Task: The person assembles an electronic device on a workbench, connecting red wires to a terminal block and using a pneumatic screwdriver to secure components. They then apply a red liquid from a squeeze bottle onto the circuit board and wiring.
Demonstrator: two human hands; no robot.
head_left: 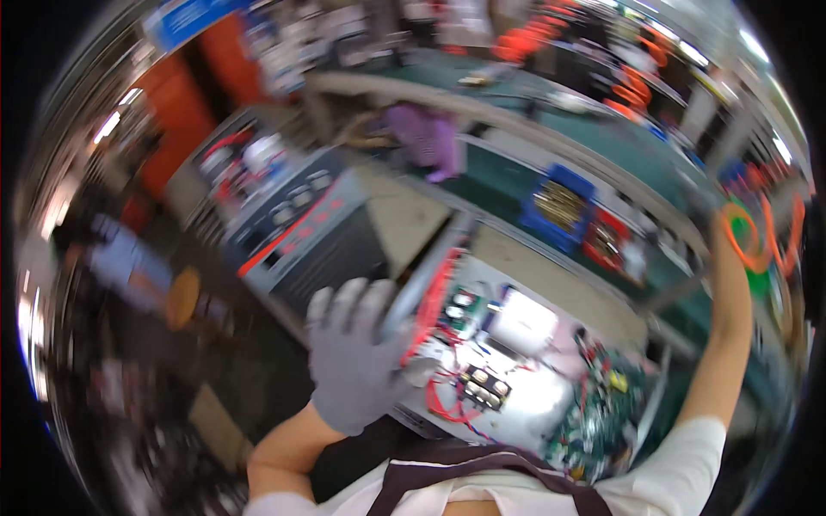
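Note:
The whole picture is motion-blurred. My left hand (357, 353), in a grey glove, grips the raised grey side panel (423, 277) of an open electronics chassis (525, 391) right in front of me. Inside the chassis are a white plate, red wires (441, 404), black parts and a green circuit board (602, 417). My right arm stretches up to the far right. My right hand (725, 215) is at an orange coiled cord (747, 241) hanging there; the blur hides whether the fingers close on it.
A closed grey unit with a red stripe (314, 232) stands to the left of the chassis. A blue bin (559, 206) and a red bin (607, 242) sit on the green bench behind. A person in purple (423, 138) works farther back; another sits at the left (129, 262).

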